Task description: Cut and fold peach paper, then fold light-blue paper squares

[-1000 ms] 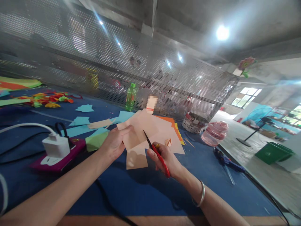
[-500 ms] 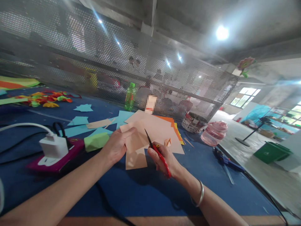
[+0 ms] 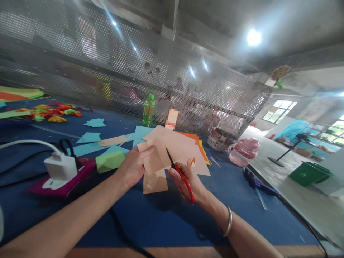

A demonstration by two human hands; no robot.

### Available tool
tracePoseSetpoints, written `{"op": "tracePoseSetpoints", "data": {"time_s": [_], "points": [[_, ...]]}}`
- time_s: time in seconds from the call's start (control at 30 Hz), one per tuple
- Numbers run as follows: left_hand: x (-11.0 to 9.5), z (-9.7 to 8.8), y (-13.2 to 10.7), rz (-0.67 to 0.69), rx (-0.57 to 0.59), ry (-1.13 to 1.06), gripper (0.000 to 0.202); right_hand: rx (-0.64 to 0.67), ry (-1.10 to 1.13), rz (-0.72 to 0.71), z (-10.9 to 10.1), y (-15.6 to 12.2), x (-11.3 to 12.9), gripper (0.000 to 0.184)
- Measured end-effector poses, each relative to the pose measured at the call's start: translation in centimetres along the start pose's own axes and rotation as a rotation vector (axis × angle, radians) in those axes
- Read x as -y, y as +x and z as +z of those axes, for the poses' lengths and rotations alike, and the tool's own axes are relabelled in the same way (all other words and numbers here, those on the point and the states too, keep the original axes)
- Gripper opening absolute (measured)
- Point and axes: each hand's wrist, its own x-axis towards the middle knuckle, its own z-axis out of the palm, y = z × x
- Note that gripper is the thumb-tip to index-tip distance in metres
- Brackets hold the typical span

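Observation:
My left hand (image 3: 134,165) pinches the left edge of a peach sheet of paper (image 3: 153,160) between thumb and fingers. In my right hand (image 3: 192,179) is a pair of red-handled scissors (image 3: 186,182), its dark blades pointing up and to the left, at the right side of that sheet. Whether the blades touch the paper I cannot tell. A smaller peach piece of paper (image 3: 155,182) lies on the table under the held sheet. Behind it, larger peach sheets (image 3: 185,143) rest on orange and yellow paper (image 3: 204,152). A small folded orange piece (image 3: 191,162) lies on top.
To the left are blue paper scraps (image 3: 95,123), a green paper block (image 3: 110,161) and a purple power strip (image 3: 87,166) with a white charger (image 3: 61,166). A green bottle (image 3: 148,110) stands behind. On the right are a round container (image 3: 220,139), a pink jar (image 3: 244,152) and a blue glue gun (image 3: 259,182).
Hands, paper and scissors look nearly the same as before. The whole view has shifted very slightly.

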Motion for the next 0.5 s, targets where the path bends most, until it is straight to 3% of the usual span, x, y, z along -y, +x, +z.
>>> {"op": "tracePoseSetpoints", "data": {"time_s": [0.5], "points": [[0.01,-0.08,0.00,-0.019,0.005,0.043,0.029,0.066,-0.032,0.042,-0.25,-0.44,0.45,0.054]]}}
